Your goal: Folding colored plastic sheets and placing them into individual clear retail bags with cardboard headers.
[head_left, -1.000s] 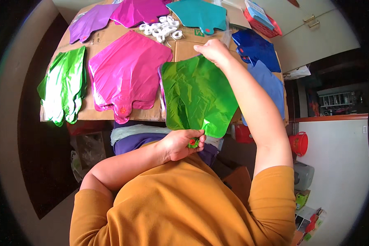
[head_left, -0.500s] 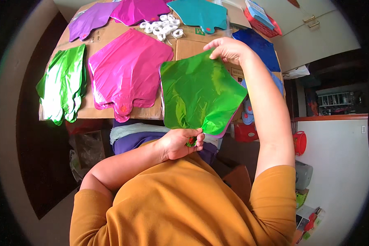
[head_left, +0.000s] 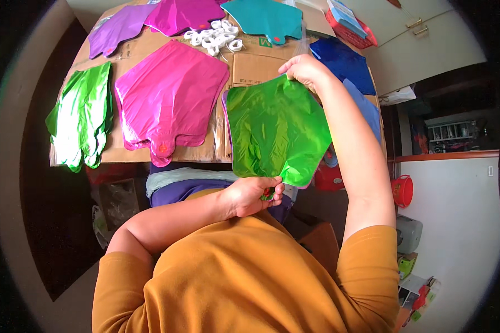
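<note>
A flat green foil balloon [head_left: 278, 130] with a shiny, creased surface is stretched between my hands, with purple edges of another foil sheet showing behind it. My left hand [head_left: 255, 195] is closed on its lower tab, where a red mark peeks between the fingers. At the top corner, my right hand [head_left: 306, 71] pinches the balloon's edge between thumb and fingers. Left of it lies a pile of pink foil balloons [head_left: 172, 97], their tabs at the table's near edge. Farther left is a pile of bright green foil balloons [head_left: 83, 114].
Cardboard [head_left: 255, 69] covers the table. Along its far side lie purple [head_left: 116, 30], magenta [head_left: 183, 15] and teal balloons [head_left: 264, 19], plus coils of white ribbon [head_left: 214, 38]. Dark blue balloons [head_left: 344, 64] and a red basket [head_left: 353, 28] sit at the right.
The green balloon has shifted slightly right and turned a little, and both hands still grip it. The view has moved slightly, so the table appears farther left.
</note>
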A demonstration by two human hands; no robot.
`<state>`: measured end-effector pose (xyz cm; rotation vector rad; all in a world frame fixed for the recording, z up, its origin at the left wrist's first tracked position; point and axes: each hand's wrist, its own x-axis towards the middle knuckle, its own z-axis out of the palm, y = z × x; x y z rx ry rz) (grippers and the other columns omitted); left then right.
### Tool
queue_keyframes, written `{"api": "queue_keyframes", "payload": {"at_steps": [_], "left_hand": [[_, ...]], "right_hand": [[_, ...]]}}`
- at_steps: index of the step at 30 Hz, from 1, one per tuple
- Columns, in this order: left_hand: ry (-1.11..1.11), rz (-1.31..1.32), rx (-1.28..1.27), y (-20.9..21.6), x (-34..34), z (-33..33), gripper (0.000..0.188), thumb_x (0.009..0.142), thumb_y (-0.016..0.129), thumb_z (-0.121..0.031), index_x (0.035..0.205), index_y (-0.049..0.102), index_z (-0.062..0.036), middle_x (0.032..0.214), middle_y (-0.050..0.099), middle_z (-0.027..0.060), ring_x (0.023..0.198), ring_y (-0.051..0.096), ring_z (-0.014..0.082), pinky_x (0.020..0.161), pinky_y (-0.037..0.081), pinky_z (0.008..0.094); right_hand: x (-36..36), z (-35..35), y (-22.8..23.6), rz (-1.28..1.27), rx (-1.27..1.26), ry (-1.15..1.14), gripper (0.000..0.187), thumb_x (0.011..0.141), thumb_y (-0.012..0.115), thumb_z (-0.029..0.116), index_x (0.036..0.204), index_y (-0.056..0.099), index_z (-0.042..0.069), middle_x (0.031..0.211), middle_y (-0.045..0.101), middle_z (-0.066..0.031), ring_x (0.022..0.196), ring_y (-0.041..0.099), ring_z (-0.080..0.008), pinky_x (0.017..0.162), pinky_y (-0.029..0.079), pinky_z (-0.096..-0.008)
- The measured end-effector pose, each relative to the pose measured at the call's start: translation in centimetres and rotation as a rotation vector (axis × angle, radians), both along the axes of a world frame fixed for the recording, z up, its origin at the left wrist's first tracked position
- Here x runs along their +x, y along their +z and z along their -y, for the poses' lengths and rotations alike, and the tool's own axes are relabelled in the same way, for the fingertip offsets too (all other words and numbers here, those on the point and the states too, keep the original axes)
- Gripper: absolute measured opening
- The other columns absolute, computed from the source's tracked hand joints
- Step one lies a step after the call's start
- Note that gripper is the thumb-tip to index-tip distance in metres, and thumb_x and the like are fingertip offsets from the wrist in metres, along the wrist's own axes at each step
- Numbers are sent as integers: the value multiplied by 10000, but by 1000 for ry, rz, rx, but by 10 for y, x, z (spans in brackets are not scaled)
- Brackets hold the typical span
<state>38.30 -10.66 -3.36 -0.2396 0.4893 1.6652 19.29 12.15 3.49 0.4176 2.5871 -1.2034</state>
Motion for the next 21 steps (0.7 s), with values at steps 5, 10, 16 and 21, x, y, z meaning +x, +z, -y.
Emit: {"api": "queue_keyframes", "payload": {"at_steps": [5,10,16,21], "left_hand": [[11,-31,-31,3,0,-5,160,975,494,-187,858,528,-82,786,527,7,764,493,138,779,449,310],[10,-78,-28,4,2,-6,167,978,484,-191,862,529,-80,794,536,18,772,502,142,778,447,309],[40,-60,-5,2,1,-4,165,974,478,-184,866,533,-73,788,541,24,768,510,150,778,443,312],[26,-53,-27,5,1,-4,177,972,475,-178,846,528,-67,778,537,29,760,505,155,780,440,312]], "right_hand": [[-9,-1,-13,-55,119,-153,125,782,649,117,753,642,-4,577,549,-39,490,497,-153,458,402,-319],[-11,3,-26,-146,389,-82,226,775,654,207,616,592,58,482,476,-9,409,422,-137,404,328,-329],[4,25,4,-101,507,68,258,744,533,138,813,680,-62,864,662,-263,869,654,-378,803,509,-410],[-4,13,-10,-81,257,-27,261,785,654,222,908,665,-8,818,650,-128,716,602,-226,675,482,-334]]}}
